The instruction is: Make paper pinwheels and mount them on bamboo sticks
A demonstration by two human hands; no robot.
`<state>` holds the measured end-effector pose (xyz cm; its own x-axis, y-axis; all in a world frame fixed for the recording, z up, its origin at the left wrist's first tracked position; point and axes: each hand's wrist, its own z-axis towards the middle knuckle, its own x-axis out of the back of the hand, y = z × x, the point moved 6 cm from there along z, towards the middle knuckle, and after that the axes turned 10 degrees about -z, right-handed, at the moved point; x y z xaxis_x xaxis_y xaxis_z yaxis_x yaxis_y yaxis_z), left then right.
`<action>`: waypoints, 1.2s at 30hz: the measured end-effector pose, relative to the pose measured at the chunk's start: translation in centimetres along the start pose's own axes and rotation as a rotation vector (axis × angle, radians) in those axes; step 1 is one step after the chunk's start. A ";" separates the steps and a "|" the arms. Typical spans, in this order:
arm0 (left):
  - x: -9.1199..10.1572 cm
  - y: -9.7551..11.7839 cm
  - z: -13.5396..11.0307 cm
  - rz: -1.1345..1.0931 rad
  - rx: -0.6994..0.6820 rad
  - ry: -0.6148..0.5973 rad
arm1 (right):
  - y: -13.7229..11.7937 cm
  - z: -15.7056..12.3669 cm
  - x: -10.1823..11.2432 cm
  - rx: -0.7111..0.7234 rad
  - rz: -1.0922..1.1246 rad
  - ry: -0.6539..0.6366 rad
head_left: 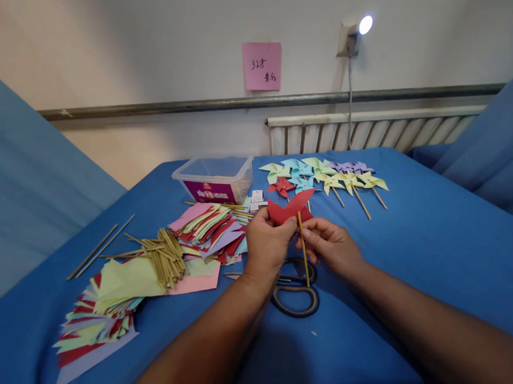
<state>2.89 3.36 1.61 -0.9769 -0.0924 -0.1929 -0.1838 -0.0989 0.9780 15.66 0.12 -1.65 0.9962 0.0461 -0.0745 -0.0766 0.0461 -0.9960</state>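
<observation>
My left hand (267, 240) is closed on a red cut paper square (289, 208) with its points partly folded, held above the blue table. My right hand (330, 242) pinches a thin wooden stick (303, 252) upright against the back of the red paper. Both hands meet over a pair of dark-handled scissors (294, 293) lying on the cloth.
Several finished paper pinwheels (324, 177) lie at the back. Stacks of coloured cut paper (209, 229) and a second stack (99, 315) sit to the left, with a bundle of sticks (167, 257) between them. A clear plastic box (215, 180) stands behind. Blue partitions flank the table.
</observation>
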 end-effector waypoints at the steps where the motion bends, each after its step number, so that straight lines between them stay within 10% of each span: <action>1: 0.0 0.1 0.0 0.021 -0.010 0.001 | 0.0 0.0 0.0 0.000 0.002 -0.001; 36: 0.0 0.3 -0.1 0.092 -0.041 -0.009 | 0.0 0.0 0.2 0.023 0.016 0.036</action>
<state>2.86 3.25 1.86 -0.9904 -0.0942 -0.1014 -0.0887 -0.1305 0.9875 15.85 0.12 -1.64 0.9957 0.0111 -0.0921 -0.0927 0.0690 -0.9933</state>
